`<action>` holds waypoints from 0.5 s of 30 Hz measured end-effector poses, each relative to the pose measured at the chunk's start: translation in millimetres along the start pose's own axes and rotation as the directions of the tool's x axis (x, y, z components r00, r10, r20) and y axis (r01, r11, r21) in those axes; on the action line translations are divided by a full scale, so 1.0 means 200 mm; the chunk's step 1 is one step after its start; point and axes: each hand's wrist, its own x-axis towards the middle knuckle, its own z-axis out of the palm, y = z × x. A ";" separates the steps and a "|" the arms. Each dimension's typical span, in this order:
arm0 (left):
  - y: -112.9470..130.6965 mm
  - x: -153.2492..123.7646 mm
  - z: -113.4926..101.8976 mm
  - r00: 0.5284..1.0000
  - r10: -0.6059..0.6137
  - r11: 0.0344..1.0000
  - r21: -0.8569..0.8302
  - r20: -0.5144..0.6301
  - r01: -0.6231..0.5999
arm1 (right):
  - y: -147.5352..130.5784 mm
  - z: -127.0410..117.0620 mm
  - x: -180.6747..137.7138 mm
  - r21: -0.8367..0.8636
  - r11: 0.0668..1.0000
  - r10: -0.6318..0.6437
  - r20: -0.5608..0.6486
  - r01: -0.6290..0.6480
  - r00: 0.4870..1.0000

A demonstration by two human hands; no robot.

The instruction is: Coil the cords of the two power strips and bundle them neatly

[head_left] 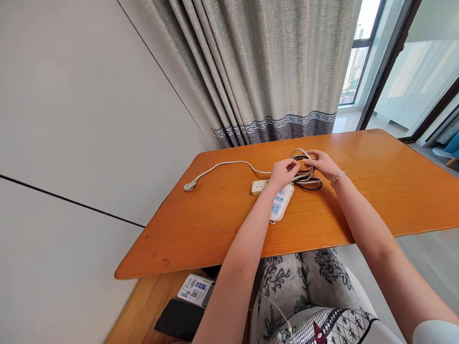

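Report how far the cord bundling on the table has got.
Done: part of the grey and black cable lies looped in a coil beside the white power strip. In hand: the left hand and right hand both grip that coil. Remaining: the white cord lies stretched out to its plug.

Home, high-rise flat: floor-length curtain [258,71], wooden table [376,191], window [355,62] onto city towers.

Tabletop [376,191] bare right of the cable coil [308,179] and power strips [281,203]; left side crossed by plug lead [222,165], wall [89,119] close.
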 end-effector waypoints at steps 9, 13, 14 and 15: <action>0.00 0.00 0.00 0.978 0.039 0.949 0.299 0.206 -0.101 | 0.02 0.12 -0.01 0.306 0.946 -0.116 0.004 0.109 0.993; 0.04 0.00 -0.01 0.992 -0.027 0.921 0.390 0.120 -0.022 | 0.00 0.14 -0.03 0.389 0.914 -0.164 0.106 0.111 0.981; 0.04 0.00 -0.01 0.994 -0.038 0.916 0.401 0.100 -0.005 | -0.01 0.15 -0.03 0.405 0.908 -0.166 0.125 0.102 0.978; 0.04 0.00 -0.01 0.996 -0.040 0.917 0.399 0.084 0.003 | -0.01 0.15 -0.03 0.412 0.907 -0.160 0.136 0.091 0.978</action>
